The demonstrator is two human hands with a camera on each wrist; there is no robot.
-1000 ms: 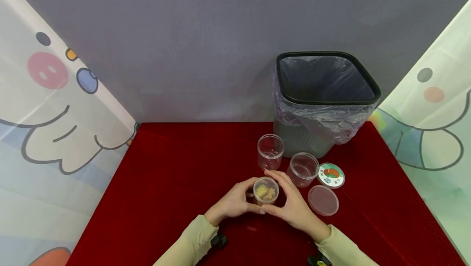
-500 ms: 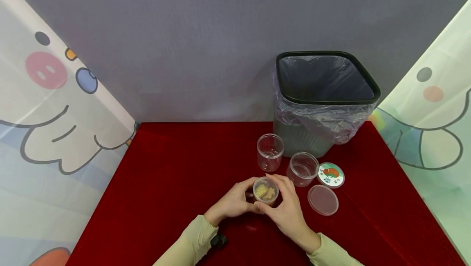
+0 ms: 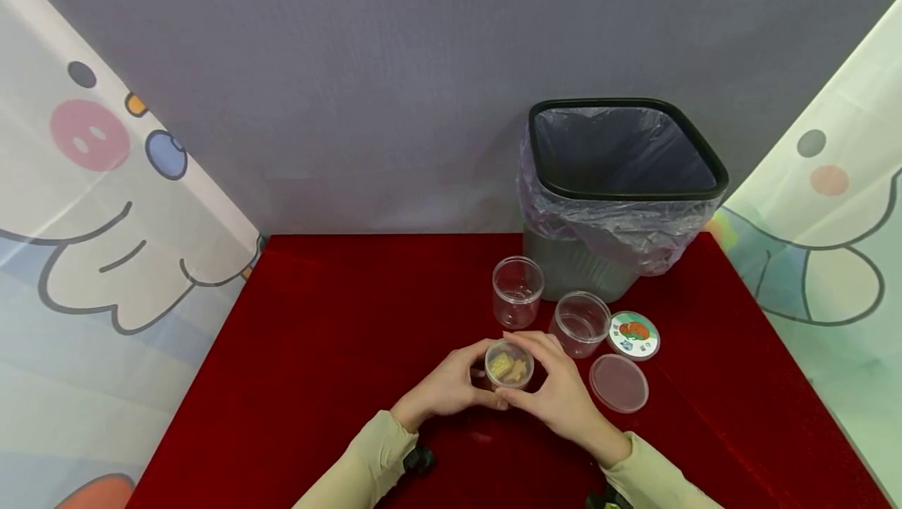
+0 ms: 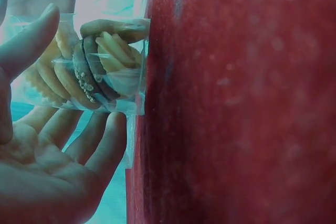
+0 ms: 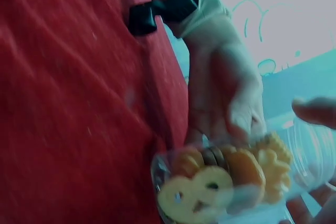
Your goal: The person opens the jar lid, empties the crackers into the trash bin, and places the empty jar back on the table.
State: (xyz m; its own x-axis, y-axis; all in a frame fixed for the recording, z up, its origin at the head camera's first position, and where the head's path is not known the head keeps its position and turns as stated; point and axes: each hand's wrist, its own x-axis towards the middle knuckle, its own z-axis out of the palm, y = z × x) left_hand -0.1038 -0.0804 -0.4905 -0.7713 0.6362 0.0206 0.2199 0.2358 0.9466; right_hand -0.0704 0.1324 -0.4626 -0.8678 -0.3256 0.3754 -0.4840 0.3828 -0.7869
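A small clear plastic jar [image 3: 510,386] of cookies [image 5: 197,195] stands upright on the red cloth, between both hands. My left hand [image 3: 449,385] grips its left side, thumb in front and fingers behind. Round the upper rim, my right hand [image 3: 557,393] holds the jar from the right with thumb and fingers. Through the wall in the left wrist view, several stacked cookies [image 4: 68,80] show, some dark-layered. Whether a clear lid covers the jar is hard to tell. Behind it are two open clear jars, one farther back [image 3: 517,307] and one by my right fingers [image 3: 580,341].
Right of my right hand lie a translucent lid [image 3: 619,384] and a lid with a printed label [image 3: 634,336]. A bin [image 3: 592,270] with a purple bag and black rim stands at the back right. Red cloth [image 3: 338,321] covers the table; a grey wall [image 3: 352,86] rises behind.
My right hand turned round the jar's rim, its wrist swinging left, then swung back right with the fingers on the rim again. The left hand and the jar stayed in place.
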